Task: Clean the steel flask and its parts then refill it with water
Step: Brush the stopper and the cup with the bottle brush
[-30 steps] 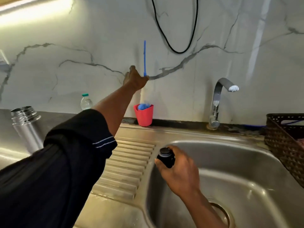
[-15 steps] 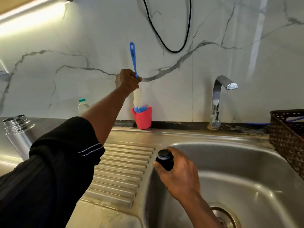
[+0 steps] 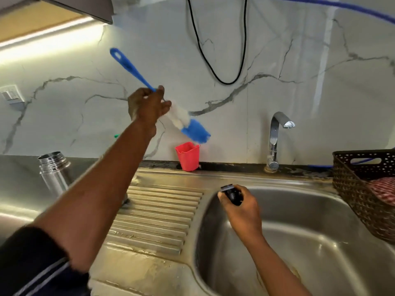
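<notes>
You lifted the blue bristle bottle brush point(image 3: 180, 120) clear of the red plastic cup point(image 3: 188, 157), left hand point(image 3: 147, 106) gripping it, right hand point(image 3: 243, 210) clasping the black flask cap point(image 3: 232, 194) for scrubbing.

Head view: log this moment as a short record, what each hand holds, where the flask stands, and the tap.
left hand: holds blue bottle brush, bristle end above the red cup
right hand: holds black flask cap over the sink
steel flask: upright, open-topped, on the counter left of the drainboard
tap: no water seen running
</notes>
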